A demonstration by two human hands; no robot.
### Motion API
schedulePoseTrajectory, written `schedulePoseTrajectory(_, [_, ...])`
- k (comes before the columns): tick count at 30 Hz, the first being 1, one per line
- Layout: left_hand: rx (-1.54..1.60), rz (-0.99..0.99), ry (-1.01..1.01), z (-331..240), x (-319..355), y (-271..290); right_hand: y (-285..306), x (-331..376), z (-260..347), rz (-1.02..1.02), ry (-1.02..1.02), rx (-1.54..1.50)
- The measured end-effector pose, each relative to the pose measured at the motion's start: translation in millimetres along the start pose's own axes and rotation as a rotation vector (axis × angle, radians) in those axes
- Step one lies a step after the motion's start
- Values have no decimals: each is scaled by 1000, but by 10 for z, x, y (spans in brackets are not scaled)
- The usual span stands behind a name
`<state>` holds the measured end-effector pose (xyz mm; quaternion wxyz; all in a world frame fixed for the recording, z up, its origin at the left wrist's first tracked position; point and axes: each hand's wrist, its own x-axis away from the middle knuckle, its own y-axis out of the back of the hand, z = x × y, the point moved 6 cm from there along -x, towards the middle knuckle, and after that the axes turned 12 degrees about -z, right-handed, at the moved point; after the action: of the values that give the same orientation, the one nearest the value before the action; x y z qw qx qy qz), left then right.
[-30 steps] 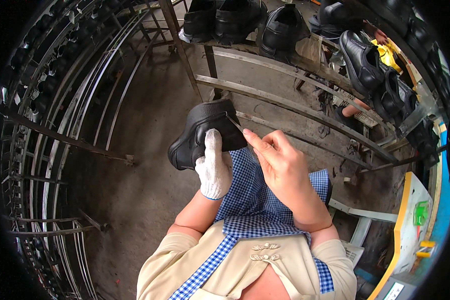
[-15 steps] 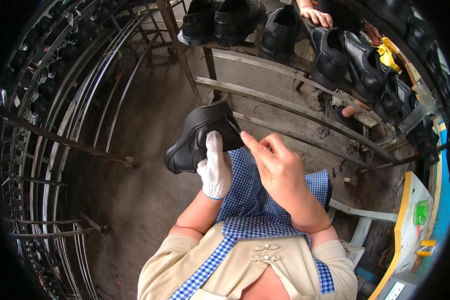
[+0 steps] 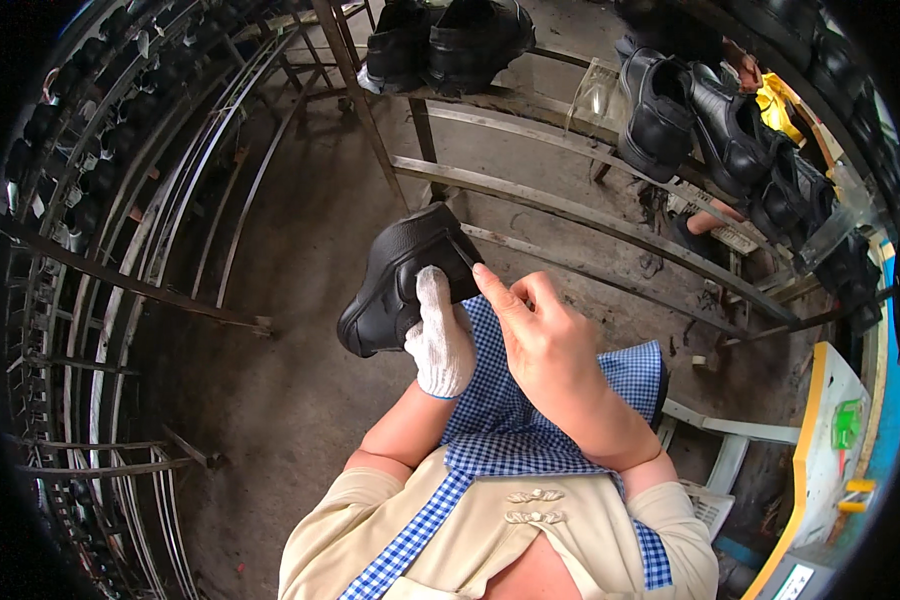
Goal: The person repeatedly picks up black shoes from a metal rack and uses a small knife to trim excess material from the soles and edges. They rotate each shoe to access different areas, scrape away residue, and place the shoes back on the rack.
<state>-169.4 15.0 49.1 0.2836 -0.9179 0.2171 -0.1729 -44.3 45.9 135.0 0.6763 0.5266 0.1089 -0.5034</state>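
Observation:
My left hand point(image 3: 440, 338), in a white knit glove, grips a black leather shoe point(image 3: 395, 275) from below and holds it above my lap, toe pointing down to the left. My right hand point(image 3: 535, 340) is bare, its fingers pinched together on a thin dark tool whose tip touches the shoe's upper rear edge. A blue checked apron point(image 3: 510, 420) covers my lap under both hands.
A curved metal rail rack point(image 3: 570, 210) runs across in front of me, with several black shoes point(image 3: 670, 110) on its upper rails. More rails with shoes point(image 3: 100, 160) curve along the left. A yellow-edged machine point(image 3: 820, 440) stands at the right. Bare concrete floor point(image 3: 270, 380) lies below.
The shoe has sunk slightly and tilted toe down. My right hand stays at its rear edge. Another person's hand seen at the top rack half a second ago is gone.

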Motion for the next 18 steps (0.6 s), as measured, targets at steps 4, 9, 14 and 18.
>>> schedulePoseTrajectory(4, [-28, -41, 33, 16, 16, 11, -38, 2, -10, 4, -3, 1])
schedulePoseTrajectory(9, [29, 57, 41, 191, -81, 70, -131, -42, -10, -21, -19, -61])
schedulePoseTrajectory(14, [-374, 136, -308, 25, 226, -53, -80, -319, -167, -148, -84, -175])
schedulePoseTrajectory(18, [-178, 213, -111, -140, 222, -85, -2, -344, -326, -129, -206, -485])
